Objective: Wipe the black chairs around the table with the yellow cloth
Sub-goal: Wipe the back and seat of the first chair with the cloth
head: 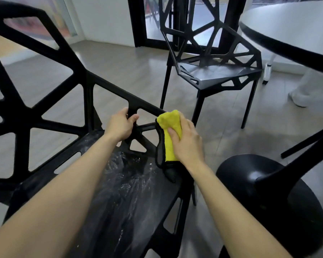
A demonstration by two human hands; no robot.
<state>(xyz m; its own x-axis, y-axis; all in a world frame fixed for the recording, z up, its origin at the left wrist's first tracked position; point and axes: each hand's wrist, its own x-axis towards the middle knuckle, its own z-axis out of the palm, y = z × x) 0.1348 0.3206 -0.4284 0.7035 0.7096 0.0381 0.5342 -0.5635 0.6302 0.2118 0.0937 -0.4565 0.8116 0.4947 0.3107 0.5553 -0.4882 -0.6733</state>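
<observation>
The left hand (122, 125) grips a strut of the near black chair (50, 116), probably to keep it steady. Beside it, the right hand (187, 140) presses the yellow cloth (169, 135), fingers curled over it, on the chair's edge. Another black chair (213, 71) waits by the table (287, 25).

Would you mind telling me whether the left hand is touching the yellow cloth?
Apart. The head view shows the left hand gripping the black chair frame, with open space before the yellow cloth.
</observation>
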